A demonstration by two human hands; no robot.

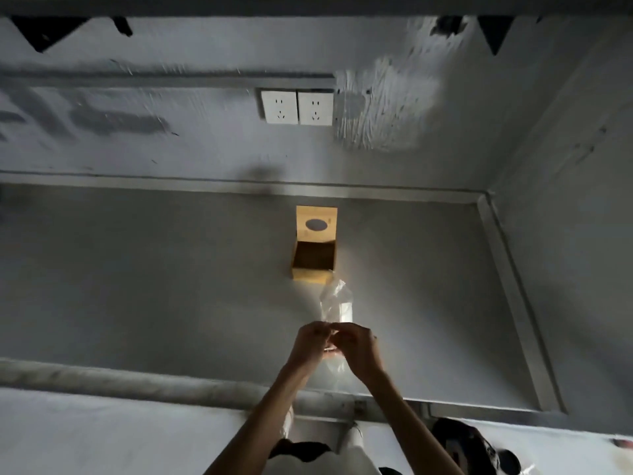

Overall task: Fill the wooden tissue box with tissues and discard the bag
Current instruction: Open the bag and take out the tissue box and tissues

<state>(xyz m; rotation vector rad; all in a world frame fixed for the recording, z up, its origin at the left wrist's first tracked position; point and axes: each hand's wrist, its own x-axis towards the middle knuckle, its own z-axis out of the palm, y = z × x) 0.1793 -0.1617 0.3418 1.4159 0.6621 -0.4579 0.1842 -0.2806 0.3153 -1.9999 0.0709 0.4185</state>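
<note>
Worktop [137, 286]: grey, with a raised lip along the far and right edges. The wall [171, 149] behind it has two sockets [296, 107], well clear of the job.

Wooden tissue box [315, 241]: sits mid-worktop with its opening facing me and the oval slot panel on the far side. The cavity is dark and looks empty, so I judge filling is not yet done.

Bag [337, 303]: clear, thin, crinkled. It's up off the worktop between me and the box, with its far end just short of the box's near edge. A pale block inside is probably the tissues; I can't confirm.

Left hand [310, 341] and right hand [358, 347]: fingertips meet, fingers curled, both pinching the bag film at the same spot. Looks like I'm opening it.

Risks:
- The film gives suddenly, my hands jerk apart, and the tissues drop on the worktop or off the near edge.
- The bag's far end swings into the box. It looks light, so it could skid or tip.
- Slick film and a small pinch area could let the grip slip.
- Dim light makes the box opening hard to judge, so the stack could catch on the rim during insertion.
</note>
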